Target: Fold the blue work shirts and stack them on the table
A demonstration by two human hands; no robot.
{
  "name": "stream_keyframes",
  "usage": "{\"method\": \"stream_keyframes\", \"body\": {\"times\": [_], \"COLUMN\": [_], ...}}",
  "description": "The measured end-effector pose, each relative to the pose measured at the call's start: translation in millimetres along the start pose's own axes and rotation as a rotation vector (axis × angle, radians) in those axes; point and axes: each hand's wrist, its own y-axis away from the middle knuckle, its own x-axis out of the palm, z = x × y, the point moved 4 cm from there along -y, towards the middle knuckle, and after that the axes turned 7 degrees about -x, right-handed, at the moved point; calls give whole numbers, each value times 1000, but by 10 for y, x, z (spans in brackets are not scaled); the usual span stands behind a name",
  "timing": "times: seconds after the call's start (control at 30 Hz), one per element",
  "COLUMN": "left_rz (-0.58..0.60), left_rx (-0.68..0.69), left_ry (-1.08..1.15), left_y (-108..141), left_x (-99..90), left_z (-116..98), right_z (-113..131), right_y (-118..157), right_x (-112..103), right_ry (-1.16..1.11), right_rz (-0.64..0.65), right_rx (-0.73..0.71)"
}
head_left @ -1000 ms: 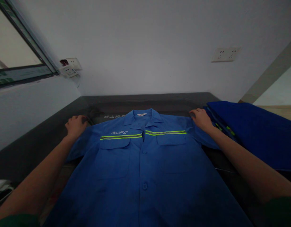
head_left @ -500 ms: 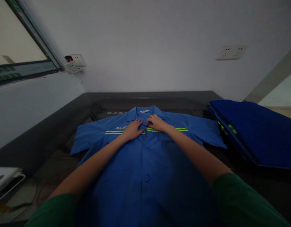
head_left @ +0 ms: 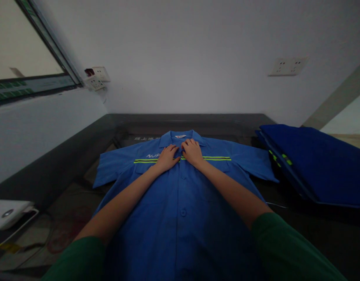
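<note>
A blue short-sleeved work shirt (head_left: 180, 191) lies front side up on the dark table, collar at the far end and sleeves spread to both sides. Yellow-green stripes and white letters cross its chest. My left hand (head_left: 167, 157) rests flat on the chest just left of the button placket, fingers stretched out and thumb apart. Opposite it, right of the placket below the collar, my right hand (head_left: 192, 151) lies on the fabric with its fingers apart and slightly bent. Lower on the placket, a button (head_left: 183, 212) is visible. The cloth directly under both palms is hidden.
A stack of folded dark blue garments (head_left: 320, 168) stands on the right, close to the shirt's sleeve. At the left edge sits a white device (head_left: 10, 214) with a cable. Wall sockets (head_left: 288, 66) are on the wall behind the table (head_left: 191, 118).
My right hand has shifted from bent fingers at the placket to a flatter pose slightly nearer the collar. My left hand stays on the chest. The view has shifted slightly.
</note>
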Motion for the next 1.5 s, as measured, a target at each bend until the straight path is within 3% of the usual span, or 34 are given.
{"method": "stream_keyframes", "body": {"times": [0.2,0.33,0.47,0.67,0.77,0.9,1.07,1.23,1.4,1.5], "left_rz": [73,195,173,45,1,85,190,228,98,31], "left_rx": [17,6,3,39,106,163,193,204,131,93], "left_ry": [-83,-121,-170,-127,-86,-32,-2,24,137,120], "left_y": [319,456,489,508,518,510,474,420,422,545], "left_x": [-106,-32,20,-47,-83,-45,-18,-54,-113,-254], "left_z": [-131,-114,-108,-155,-188,-187,-189,-219,-106,6], "right_z": [37,158,227,30,-41,-91,-106,-57,-50,-32], "right_y": [160,342,412,170,21,-111,-237,-229,-133,-106], "right_x": [-100,31,134,-16,-28,-29,-33,155,335,345], "right_ry": [-185,-262,-253,-198,-130,-99,-92,-91,-67,-39], "right_rz": [-142,-18,68,0,113,210,137,117,87,63], "right_rx": [16,-46,-67,-63,-111,-131,-142,-139,-72,-105]}}
